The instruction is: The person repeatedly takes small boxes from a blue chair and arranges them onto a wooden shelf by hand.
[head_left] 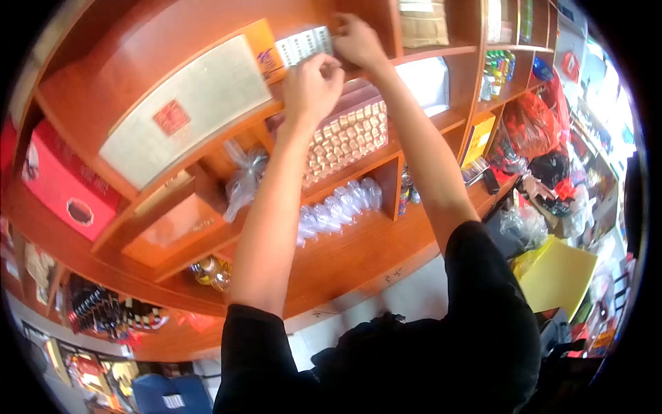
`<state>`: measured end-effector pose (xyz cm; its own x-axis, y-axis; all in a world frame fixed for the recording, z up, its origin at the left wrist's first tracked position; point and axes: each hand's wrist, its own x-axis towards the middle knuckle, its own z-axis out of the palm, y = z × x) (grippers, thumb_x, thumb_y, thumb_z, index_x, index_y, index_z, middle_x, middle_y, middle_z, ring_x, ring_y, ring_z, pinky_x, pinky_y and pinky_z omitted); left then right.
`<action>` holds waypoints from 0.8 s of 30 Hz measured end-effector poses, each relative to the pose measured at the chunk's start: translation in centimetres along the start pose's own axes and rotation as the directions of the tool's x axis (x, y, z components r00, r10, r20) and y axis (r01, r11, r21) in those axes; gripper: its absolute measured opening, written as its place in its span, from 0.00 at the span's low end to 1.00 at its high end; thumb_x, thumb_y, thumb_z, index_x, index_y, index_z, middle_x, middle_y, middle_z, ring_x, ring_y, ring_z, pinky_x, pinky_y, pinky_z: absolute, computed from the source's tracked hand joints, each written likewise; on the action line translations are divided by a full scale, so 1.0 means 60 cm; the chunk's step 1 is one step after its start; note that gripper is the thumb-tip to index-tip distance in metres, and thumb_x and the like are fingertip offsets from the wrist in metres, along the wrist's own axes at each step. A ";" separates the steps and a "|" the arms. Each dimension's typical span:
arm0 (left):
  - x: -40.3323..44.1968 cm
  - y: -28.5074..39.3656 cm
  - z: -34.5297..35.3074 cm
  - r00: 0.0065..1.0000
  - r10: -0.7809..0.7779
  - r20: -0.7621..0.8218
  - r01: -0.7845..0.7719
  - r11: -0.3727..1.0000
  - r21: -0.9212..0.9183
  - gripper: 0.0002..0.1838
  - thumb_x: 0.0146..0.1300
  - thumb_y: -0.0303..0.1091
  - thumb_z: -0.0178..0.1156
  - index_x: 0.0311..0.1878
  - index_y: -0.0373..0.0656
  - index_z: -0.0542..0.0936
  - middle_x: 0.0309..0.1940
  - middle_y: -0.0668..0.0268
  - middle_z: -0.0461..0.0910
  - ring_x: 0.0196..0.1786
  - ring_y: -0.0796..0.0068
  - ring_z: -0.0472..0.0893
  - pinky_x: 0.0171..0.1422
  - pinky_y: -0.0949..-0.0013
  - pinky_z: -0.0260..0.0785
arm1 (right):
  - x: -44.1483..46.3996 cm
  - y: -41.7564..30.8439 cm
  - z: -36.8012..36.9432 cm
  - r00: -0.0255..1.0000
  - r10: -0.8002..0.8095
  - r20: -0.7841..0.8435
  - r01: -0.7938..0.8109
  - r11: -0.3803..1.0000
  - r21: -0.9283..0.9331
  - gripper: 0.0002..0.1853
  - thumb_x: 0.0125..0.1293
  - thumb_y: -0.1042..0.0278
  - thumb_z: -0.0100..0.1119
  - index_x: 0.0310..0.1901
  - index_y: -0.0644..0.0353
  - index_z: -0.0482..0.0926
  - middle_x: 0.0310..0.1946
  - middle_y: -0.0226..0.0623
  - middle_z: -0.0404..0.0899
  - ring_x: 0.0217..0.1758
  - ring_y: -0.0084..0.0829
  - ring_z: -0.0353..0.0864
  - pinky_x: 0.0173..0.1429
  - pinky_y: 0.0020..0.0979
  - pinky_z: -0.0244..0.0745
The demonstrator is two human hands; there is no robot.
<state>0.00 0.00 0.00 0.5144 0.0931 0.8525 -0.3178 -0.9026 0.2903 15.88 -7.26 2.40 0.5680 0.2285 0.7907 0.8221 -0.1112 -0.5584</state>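
Both my arms reach up to a wooden shelf. My left hand [314, 90] is closed with curled fingers just below a row of white packs with dark printing [303, 45]; what its fingers hold, if anything, is hidden. At the right end of that row is my right hand [358, 43], its fingers bent inward and partly hidden, and I cannot make out anything in them. An orange box [263, 48] stands left of the white packs. Farther left lies a wide pale grey box with a red square seal [186, 103].
Below my hands is a box with a gold bumpy pattern [348, 141]. Clear plastic-wrapped items [338, 210] line the lower shelf, near a plastic bag [243, 181]. A pink-red box [69, 183] stands at left. Red bags [527, 124] and a yellow panel [557, 276] are at right.
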 end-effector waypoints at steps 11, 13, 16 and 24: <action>-1.297 -0.076 -0.269 -0.225 -0.969 0.100 0.765 -0.239 -0.598 0.11 0.64 0.34 0.57 0.46 0.40 0.79 0.34 0.67 0.79 0.35 0.82 0.75 0.35 0.75 0.68 | -1.041 0.091 0.111 0.722 0.558 0.409 -0.644 0.759 0.100 0.07 0.53 0.79 0.50 0.33 0.63 0.77 0.22 0.30 0.72 0.25 0.21 0.68 0.28 0.27 0.66; -1.491 0.042 -0.447 -0.614 -0.788 0.041 0.580 -0.486 -0.655 0.10 0.65 0.34 0.55 0.45 0.39 0.78 0.34 0.66 0.79 0.35 0.80 0.74 0.34 0.73 0.68 | -1.098 0.005 0.100 0.510 0.719 0.472 -0.707 0.663 -0.246 0.09 0.51 0.75 0.55 0.35 0.59 0.80 0.21 0.37 0.75 0.25 0.27 0.75 0.29 0.32 0.70; -1.677 0.207 -0.658 -0.829 -0.557 -0.044 0.409 -0.551 -0.727 0.10 0.66 0.34 0.53 0.44 0.39 0.77 0.34 0.64 0.78 0.34 0.78 0.74 0.33 0.70 0.68 | -1.149 -0.023 0.124 0.450 0.577 0.681 -0.494 0.797 -0.349 0.11 0.50 0.75 0.60 0.38 0.58 0.82 0.22 0.41 0.78 0.23 0.29 0.77 0.28 0.34 0.74; -1.790 0.402 -0.640 -0.902 -0.402 -0.159 0.189 -0.035 -0.981 0.16 0.70 0.38 0.47 0.47 0.35 0.77 0.42 0.55 0.79 0.38 0.65 0.77 0.40 0.62 0.73 | -1.195 -0.069 0.324 -0.498 0.473 0.727 -0.506 0.522 -0.687 0.14 0.65 0.75 0.45 0.45 0.63 0.81 0.28 0.47 0.79 0.16 0.31 0.73 0.14 0.31 0.66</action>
<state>-93.50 -15.63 -67.84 -0.4625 0.3459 -0.8164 -0.6736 0.4616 0.5772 -29.02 -4.41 -56.87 0.0770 0.5364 -0.8405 0.1696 -0.8377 -0.5191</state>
